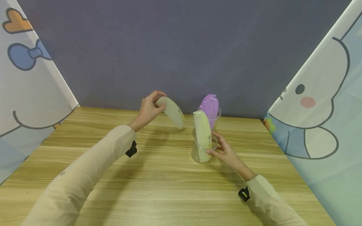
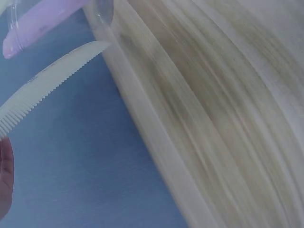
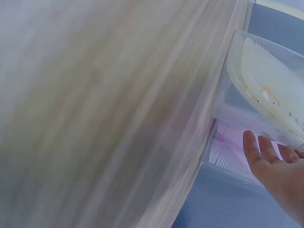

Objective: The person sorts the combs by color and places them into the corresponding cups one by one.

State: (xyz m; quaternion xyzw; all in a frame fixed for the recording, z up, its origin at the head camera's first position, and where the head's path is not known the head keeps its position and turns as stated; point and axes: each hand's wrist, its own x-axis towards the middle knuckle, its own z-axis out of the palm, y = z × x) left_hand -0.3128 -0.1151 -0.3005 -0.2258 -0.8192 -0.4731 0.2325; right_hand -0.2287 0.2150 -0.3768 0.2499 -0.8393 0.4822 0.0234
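Note:
My left hand (image 1: 150, 108) pinches one end of a cream comb (image 1: 172, 112), which hangs slanting down to the right above the table. In the left wrist view the same comb (image 2: 52, 76) shows its teeth, with the fingertips at the edge of the view. My right hand (image 1: 226, 153) grips a clear plastic cup (image 1: 195, 153), thumb in front and fingers at its far right side. A pale yellow-green comb (image 1: 204, 127) stands tilted in that cup, rising well above the rim. Purple combs (image 1: 210, 106) stand in another clear cup (image 1: 217, 116) just behind.
The wood-grain table (image 1: 169, 188) ends at a dark grey back panel (image 1: 181, 56). Cartoon-printed panels flank it at the left (image 1: 36, 94) and right (image 1: 316, 103). The two cups stand close together near the back panel.

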